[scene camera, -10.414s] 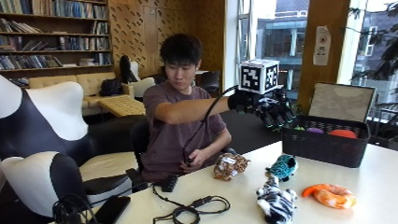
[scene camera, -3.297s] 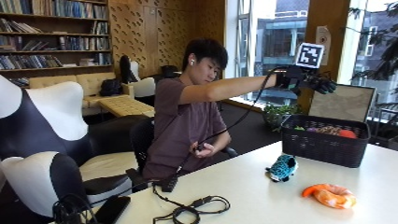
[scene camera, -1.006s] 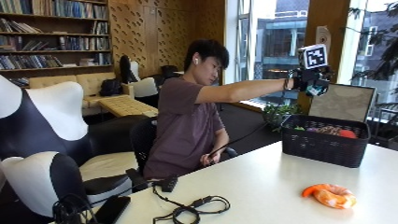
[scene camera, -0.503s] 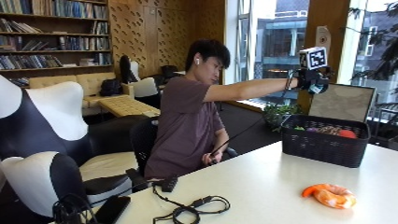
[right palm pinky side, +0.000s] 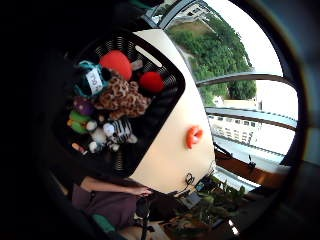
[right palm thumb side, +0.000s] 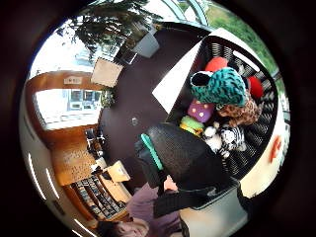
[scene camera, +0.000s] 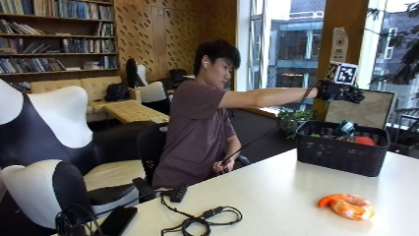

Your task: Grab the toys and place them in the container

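one toy (scene camera: 347,206), orange and curled, lay on the white table (scene camera: 275,196) outside the basket (scene camera: 338,153), toward five o'clock of it in the outside view. the black basket stood near the table's far edge, and the person sat at its nine o'clock side with the arm stretched level across to it. the gloved right hand (scene camera: 342,92) hung straight above the basket, clear of its rim, fingers spread and relaxed with nothing between them. a teal toy (scene camera: 343,129) showed just over the rim at twelve o'clock, below the hand and apart from it, and a red one (scene camera: 364,140) peeked up beside it. the palm views looked down into the basket (right palm pinky side: 165,105): a leopard toy (right palm pinky side: 121,98) lay in the middle, a zebra (right palm pinky side: 118,133) beside it, two red pieces (right palm pinky side: 116,62) next to the leopard, a purple and green toy (right palm pinky side: 79,115) against one wall, the teal toy (right palm thumb side: 220,87) uppermost. the orange toy (right palm pinky side: 194,136) sat on the table beyond the basket wall. a cable (scene camera: 206,219) coiled on the table's near end.
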Available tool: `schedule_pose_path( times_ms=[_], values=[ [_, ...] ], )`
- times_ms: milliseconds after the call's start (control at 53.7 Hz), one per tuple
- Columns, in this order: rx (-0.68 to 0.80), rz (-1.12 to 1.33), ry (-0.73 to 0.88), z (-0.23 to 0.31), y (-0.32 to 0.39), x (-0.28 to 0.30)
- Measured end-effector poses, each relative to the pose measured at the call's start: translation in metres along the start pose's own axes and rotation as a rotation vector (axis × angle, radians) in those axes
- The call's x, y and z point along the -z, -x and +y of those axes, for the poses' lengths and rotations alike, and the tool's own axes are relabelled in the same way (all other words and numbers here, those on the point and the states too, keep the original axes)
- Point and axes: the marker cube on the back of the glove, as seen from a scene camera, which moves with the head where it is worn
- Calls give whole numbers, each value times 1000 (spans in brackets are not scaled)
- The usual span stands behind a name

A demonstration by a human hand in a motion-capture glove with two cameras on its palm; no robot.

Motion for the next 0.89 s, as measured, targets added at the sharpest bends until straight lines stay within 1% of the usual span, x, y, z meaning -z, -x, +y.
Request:
schedule_pose_path(
  times_ms=[112,242,317,391,428,484,503,559,596,652,727,764,838,894],
  values=[
    [5,-1,2,0,-2,2],
    [-7,24,11,12,-29,19],
    [-51,46,29,23,-58,30],
    [-128,52,16,32,-85,41],
    [-192,51,4,38,-101,46],
    [-336,46,-11,49,-133,52],
    [-339,47,-13,56,-144,54],
    [-272,48,-16,78,-178,57],
    [-289,44,-19,90,-200,57],
    [-350,59,-13,106,-235,52],
    [-347,60,1,126,-281,39],
    [-370,58,9,131,-299,30],
    [-452,68,42,137,-335,1],
    [-574,102,78,138,-361,-28]
  ],
)
